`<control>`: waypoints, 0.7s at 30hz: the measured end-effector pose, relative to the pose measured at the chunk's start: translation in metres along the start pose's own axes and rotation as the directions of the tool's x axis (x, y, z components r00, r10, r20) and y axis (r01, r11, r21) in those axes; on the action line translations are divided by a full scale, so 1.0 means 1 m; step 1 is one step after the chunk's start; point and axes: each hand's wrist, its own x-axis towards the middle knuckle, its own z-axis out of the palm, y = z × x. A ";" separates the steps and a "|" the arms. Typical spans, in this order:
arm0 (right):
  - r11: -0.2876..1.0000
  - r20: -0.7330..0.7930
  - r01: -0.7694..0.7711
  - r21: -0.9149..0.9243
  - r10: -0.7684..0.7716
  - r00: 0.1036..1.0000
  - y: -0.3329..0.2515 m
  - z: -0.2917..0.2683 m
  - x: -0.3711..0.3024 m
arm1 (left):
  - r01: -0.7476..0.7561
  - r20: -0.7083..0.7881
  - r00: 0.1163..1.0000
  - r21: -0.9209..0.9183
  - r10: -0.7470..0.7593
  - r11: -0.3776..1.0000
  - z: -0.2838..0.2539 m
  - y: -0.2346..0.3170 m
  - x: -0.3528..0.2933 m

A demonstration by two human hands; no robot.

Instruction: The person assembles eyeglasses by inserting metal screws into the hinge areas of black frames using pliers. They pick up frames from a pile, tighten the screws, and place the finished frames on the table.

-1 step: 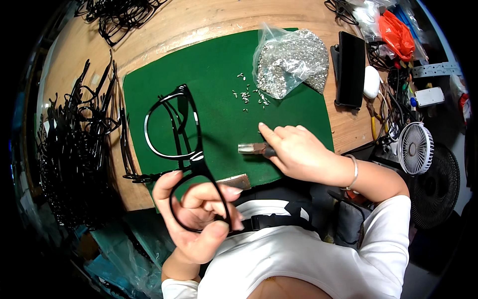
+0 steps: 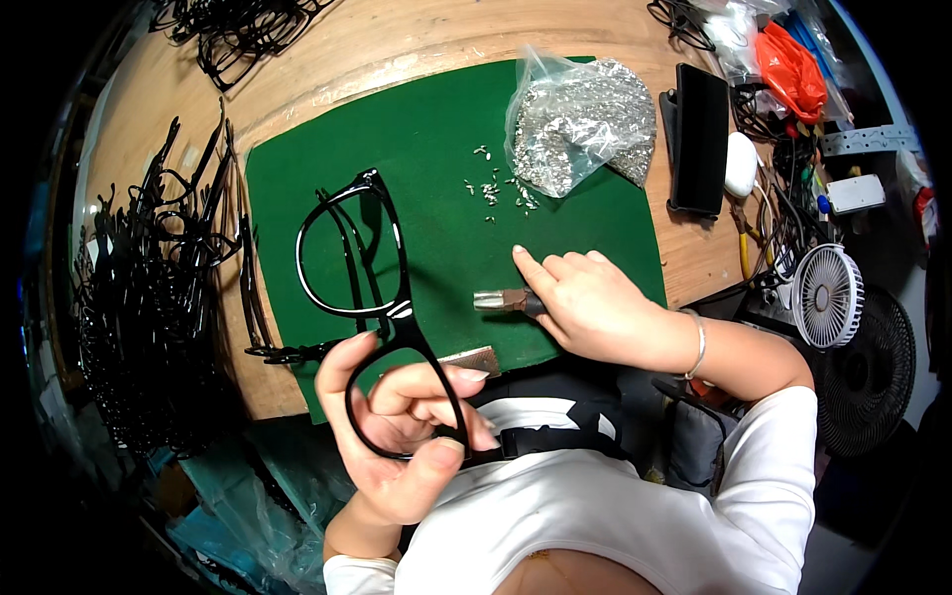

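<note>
A glossy black eyeglass frame (image 2: 399,315), its rims showing no visible lenses, is held upright-slanting above the green mat (image 2: 416,124). My left hand (image 2: 392,481) pinches its lower rim, thumb and fingers closed around it. Under my right hand (image 2: 600,305), a pliers-like tool (image 2: 504,299) with a shiny blunt metal tip and dark grip juts left. That hand's index finger points forward, its tip at the mat; the other fingers curl round the tool, whose handle is hidden. Beyond the fingertip lie several small silvery metal pieces (image 2: 489,190), next to a clear bag (image 2: 565,129) full of them.
Many black glasses frames (image 2: 159,297) are heaped at the left, with another pile (image 2: 238,40) at the far left. A textured metal block (image 2: 470,361) sits at the mat's near edge. To the right are a phone on a stand (image 2: 698,139), cables and a small white fan (image 2: 827,296).
My left hand and the eyeglass frame have shifted slightly to the right. My right hand and the tool stay almost in place.
</note>
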 end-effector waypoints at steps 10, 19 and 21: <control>0.971 -0.098 -0.093 0.222 0.117 0.988 0.020 0.004 0.018 | 0.353 0.161 0.935 -0.340 -0.316 0.872 -0.007 0.015 0.003; 0.989 -0.212 -0.019 0.144 0.050 0.976 0.017 0.018 0.022 | 0.304 0.023 0.951 0.128 -0.309 0.944 0.022 -0.002 -0.008; 0.952 -0.185 -0.054 0.303 0.114 0.976 0.014 0.011 0.020 | 0.263 0.101 0.947 0.297 -0.304 0.918 0.013 -0.011 -0.007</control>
